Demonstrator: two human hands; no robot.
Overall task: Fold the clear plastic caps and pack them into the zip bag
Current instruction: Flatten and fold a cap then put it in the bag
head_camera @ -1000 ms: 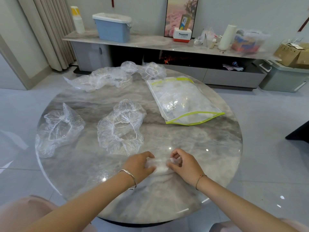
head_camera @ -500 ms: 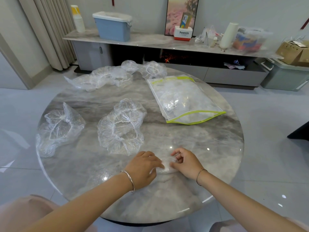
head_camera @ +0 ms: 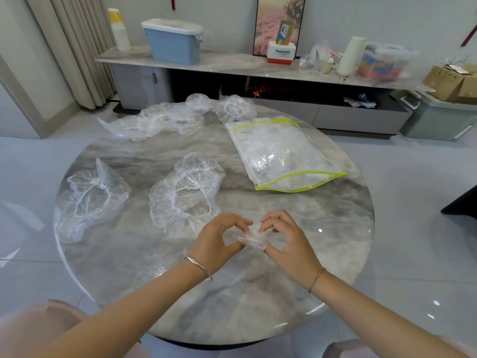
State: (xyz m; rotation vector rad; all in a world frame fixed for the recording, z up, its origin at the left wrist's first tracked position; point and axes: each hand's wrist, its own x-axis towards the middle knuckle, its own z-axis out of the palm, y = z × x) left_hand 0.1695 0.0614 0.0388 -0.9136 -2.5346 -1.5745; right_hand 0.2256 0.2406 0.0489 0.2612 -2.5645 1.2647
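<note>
Both hands meet over the near part of the round marble table (head_camera: 258,301). The left hand (head_camera: 216,244) and the right hand (head_camera: 289,244) pinch between them a small folded cap (head_camera: 249,237), thumbs below and fingers curled above; the plastic is so clear that its folds are hard to make out, and part of it is hidden behind the fingers. Just beyond the left fingers lies an open cap (head_camera: 185,200), and further to the left another cap (head_camera: 90,200). Well beyond the right fingers lies the zip bag (head_camera: 281,153), its yellow-green mouth gaping toward the hands; crumpled plastic is inside, but I cannot count it. At the far edge, more caps (head_camera: 160,120) overlap in a heap.
</note>
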